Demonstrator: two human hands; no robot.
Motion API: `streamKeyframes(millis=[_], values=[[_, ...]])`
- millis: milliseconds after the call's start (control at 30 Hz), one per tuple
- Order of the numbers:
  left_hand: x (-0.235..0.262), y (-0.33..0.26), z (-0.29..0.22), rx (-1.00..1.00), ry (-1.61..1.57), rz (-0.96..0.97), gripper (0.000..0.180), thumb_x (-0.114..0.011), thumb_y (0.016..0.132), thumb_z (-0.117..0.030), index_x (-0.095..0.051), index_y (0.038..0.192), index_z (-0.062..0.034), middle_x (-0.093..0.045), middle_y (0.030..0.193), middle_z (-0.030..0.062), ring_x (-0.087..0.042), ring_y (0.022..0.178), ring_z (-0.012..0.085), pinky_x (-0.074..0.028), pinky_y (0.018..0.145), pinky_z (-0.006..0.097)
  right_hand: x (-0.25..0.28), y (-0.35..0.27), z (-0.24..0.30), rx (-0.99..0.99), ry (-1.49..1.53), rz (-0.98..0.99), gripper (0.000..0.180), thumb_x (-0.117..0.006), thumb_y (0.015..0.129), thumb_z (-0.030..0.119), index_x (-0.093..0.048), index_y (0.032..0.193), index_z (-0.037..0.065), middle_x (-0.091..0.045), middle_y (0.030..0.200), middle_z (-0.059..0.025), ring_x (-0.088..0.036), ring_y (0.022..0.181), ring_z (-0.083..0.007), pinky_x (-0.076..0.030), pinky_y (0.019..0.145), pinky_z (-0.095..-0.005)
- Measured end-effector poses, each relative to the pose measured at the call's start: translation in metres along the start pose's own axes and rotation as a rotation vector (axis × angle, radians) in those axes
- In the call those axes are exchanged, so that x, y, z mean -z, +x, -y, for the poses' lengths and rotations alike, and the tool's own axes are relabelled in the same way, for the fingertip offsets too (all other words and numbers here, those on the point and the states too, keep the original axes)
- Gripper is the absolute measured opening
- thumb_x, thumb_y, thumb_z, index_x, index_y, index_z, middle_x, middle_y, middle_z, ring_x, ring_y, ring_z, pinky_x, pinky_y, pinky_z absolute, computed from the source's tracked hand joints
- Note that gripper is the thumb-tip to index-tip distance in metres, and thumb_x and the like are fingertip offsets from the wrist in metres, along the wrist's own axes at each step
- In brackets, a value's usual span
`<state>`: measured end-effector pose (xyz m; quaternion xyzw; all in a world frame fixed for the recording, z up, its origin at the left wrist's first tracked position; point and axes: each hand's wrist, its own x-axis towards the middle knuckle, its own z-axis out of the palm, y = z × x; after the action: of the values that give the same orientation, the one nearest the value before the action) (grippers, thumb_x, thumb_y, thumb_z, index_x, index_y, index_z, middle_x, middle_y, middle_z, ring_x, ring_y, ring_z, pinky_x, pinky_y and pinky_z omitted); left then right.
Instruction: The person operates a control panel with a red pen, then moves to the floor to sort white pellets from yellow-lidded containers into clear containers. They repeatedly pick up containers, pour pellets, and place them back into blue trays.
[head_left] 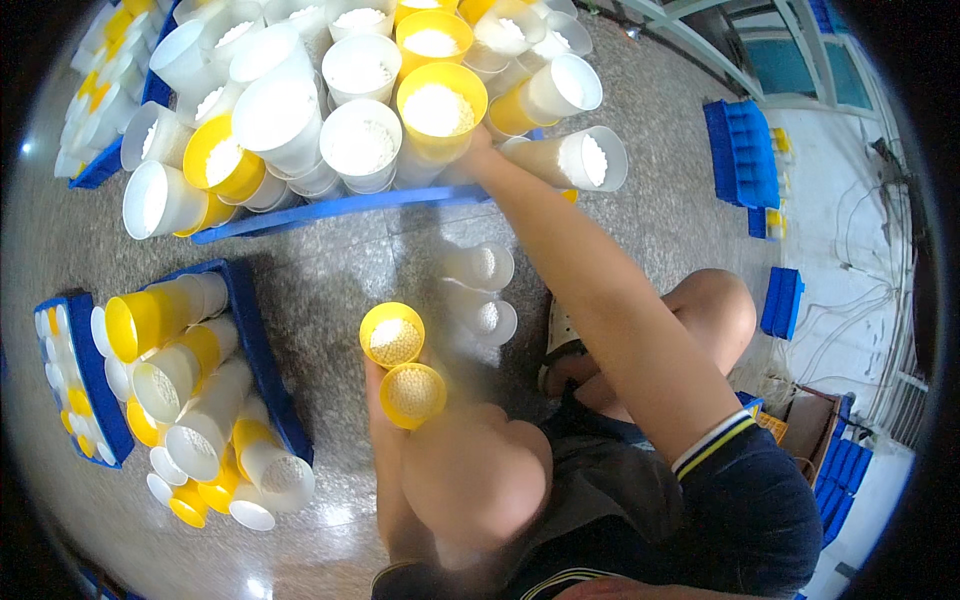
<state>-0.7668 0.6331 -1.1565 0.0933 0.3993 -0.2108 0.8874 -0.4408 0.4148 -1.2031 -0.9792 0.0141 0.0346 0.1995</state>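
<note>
My right arm stretches forward to a blue crate point(340, 212) crowded with tall white and yellow plastic cups full of small white pellets. At its front edge my right hand point(478, 152) is closed around a yellow-rimmed cup point(440, 108); the cup hides part of the fingers. Nearer to me, beside my knee, my left hand point(376, 385) is wrapped against two yellow cups of pellets, one yellow cup point(392, 338) just beyond the other yellow cup point(412, 398). Most of the left fingers are behind them. Two translucent cups point(482, 268) with pellets stand to the right of these.
At the left, a second blue crate point(265, 370) holds white and yellow cups leaning outward, with another blue crate point(115, 400) beyond it. More filled cups point(105, 100) stand at the far left. Blue bins point(740, 155) line the right wall. My shoe point(562, 345) rests on the grey floor.
</note>
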Motion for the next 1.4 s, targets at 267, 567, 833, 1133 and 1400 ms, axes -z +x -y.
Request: streamKeyframes(millis=[267, 567, 833, 1133, 1400], values=[[0.004, 0.002, 0.004, -0.045, 0.166, -0.100, 0.045, -0.048, 0.105, -0.045, -0.057, 0.128, -0.0073, -0.065, 0.113, 0.0169, -0.064, 0.077, 0.0255, -0.062, 0.065, 0.037, -0.041, 0.025, -0.020, -0.003, -0.014, -0.016, 0.030, -0.066, 0.091, 0.032, -0.078, 0.101, 0.006, -0.074, 0.104, -0.0224, -0.073, 0.099, -0.0371, -0.060, 0.083, -0.0446], [0.014, 0.014, 0.002, 0.034, 0.028, 0.147, 0.047, -0.049, 0.103, -0.048, -0.056, 0.129, -0.0093, -0.062, 0.117, 0.0169, -0.061, 0.080, 0.0253, -0.062, 0.068, 0.038, 0.035, -0.028, 0.027, -0.021, 0.071, -0.114, 0.028, -0.063, 0.091, 0.031, -0.079, 0.095, 0.008, -0.074, 0.094, -0.0229, -0.073, 0.093, -0.0388, -0.059, 0.079, -0.0469], [0.022, 0.046, -0.007, -0.071, -0.011, 0.271, 0.060, -0.058, 0.099, -0.050, -0.050, 0.137, -0.0043, -0.053, 0.126, 0.0190, -0.055, 0.089, 0.0270, -0.056, 0.080, 0.040, 0.083, -0.053, 0.056, 0.053, -0.185, 0.022, 0.021, -0.058, 0.092, 0.016, -0.079, 0.095, 0.011, -0.074, 0.093, -0.0196, -0.073, 0.091, -0.0391, -0.059, 0.081, -0.0469], [-0.021, 0.069, -0.018, -0.021, -0.083, 0.230, 0.038, -0.051, 0.106, -0.032, -0.059, 0.130, -0.0044, -0.068, 0.115, 0.0188, -0.071, 0.094, 0.0313, -0.064, 0.069, 0.040, 0.137, -0.142, 0.071, 0.430, -0.306, -0.113, 0.013, -0.061, 0.075, -0.006, -0.072, 0.078, -0.002, -0.070, 0.084, -0.0253, -0.073, 0.077, -0.0389, -0.062, 0.067, -0.0436], [-0.046, 0.088, -0.016, 0.155, -0.054, 0.260, 0.045, -0.053, 0.104, -0.036, -0.054, 0.137, -0.0056, -0.060, 0.127, 0.0209, -0.060, 0.084, 0.0269, -0.063, 0.073, 0.038, 0.159, -0.184, -0.050, -0.017, -0.104, -0.143, 0.027, -0.063, 0.081, -0.003, -0.072, 0.106, -0.001, -0.071, 0.103, -0.0239, -0.073, 0.087, -0.0369, -0.060, 0.074, -0.0439]])
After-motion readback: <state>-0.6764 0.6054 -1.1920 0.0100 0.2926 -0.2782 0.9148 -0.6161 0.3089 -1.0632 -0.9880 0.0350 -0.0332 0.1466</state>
